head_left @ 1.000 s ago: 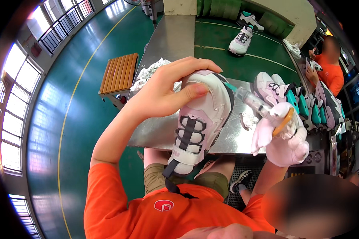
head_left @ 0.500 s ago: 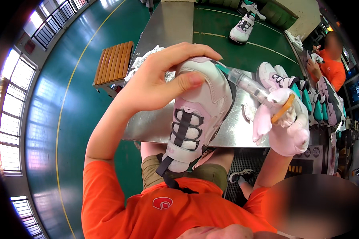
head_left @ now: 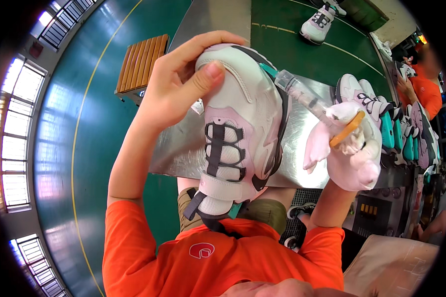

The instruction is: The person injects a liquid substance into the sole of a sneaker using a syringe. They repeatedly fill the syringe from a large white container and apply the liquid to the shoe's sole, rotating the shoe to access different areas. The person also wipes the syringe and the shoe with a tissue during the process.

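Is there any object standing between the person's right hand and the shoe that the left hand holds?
Only the clear syringe, held in the gloved right hand, spans the gap; its green tip meets or nearly meets the white shoe near the toe. Nothing else visible stands between.

Shoe [head_left: 243, 106] over table [head_left: 292, 171], syringe [head_left: 302, 94] at its right, stool [head_left: 141, 64] leftward, shoe row [head_left: 387, 131] far right
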A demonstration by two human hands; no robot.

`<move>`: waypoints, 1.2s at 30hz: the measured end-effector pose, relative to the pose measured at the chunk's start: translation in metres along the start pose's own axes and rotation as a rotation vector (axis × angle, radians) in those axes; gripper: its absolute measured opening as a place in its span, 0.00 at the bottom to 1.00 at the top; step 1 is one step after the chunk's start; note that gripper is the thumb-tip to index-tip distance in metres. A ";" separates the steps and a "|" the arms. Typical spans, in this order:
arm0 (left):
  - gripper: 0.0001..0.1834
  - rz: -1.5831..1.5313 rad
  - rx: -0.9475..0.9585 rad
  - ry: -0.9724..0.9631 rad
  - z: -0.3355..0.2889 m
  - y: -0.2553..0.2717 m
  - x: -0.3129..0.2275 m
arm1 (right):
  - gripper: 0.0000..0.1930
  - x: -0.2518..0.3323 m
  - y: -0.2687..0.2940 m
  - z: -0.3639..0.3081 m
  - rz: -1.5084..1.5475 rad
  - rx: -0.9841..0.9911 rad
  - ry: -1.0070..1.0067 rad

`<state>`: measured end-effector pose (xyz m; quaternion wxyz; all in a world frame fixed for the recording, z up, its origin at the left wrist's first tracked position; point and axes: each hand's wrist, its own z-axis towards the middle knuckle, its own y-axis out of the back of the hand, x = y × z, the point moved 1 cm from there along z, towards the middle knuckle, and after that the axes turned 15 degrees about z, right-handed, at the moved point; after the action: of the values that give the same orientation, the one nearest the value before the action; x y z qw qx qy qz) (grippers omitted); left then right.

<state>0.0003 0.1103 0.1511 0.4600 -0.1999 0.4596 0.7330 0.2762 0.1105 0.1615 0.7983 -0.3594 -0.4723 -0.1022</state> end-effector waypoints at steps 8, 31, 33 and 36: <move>0.33 0.000 -0.097 0.206 -0.007 0.002 0.018 | 0.42 -0.019 0.006 -0.001 -0.086 -0.152 0.018; 0.24 -0.188 -0.202 0.432 -0.017 -0.013 0.055 | 0.36 -0.057 0.022 -0.025 -0.114 -0.291 0.092; 0.24 -0.203 -0.210 0.447 -0.017 -0.016 0.055 | 0.35 -0.058 0.021 -0.026 -0.106 -0.292 0.102; 0.24 -0.160 -0.241 0.479 -0.021 -0.016 0.051 | 0.36 -0.063 0.024 -0.029 -0.026 -0.281 0.110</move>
<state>-0.0137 0.1201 0.0966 0.3673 -0.4564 0.4477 0.6756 0.2743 0.0969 0.0895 0.7633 -0.4555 -0.4136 -0.1973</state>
